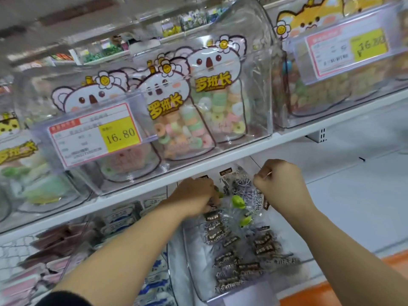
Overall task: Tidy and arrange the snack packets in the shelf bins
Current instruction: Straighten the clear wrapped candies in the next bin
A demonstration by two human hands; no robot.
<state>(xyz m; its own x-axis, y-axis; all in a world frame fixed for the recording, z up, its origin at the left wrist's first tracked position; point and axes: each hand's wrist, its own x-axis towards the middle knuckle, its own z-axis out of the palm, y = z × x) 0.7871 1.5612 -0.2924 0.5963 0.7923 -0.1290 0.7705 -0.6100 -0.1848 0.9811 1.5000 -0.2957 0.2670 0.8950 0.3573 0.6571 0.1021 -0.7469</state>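
Observation:
A clear shelf bin (194,272) on the lower shelf holds several clear snack packets (229,239) of small dark-wrapped sweets, with green plum pictures on them. My left hand (195,196) reaches into the back of the bin and its curled fingers grip the top of a packet. My right hand (279,184) is curled over the upper edge of another packet (242,186) standing at the back of the bin and pinches it.
The white shelf (220,166) just above the hands carries clear bins of koala-shaped candy bags (176,111) and price tags (95,134). Bins with blue-white packets (154,283) and pink packets (44,261) stand to the left. Bare white shelf (353,206) lies to the right.

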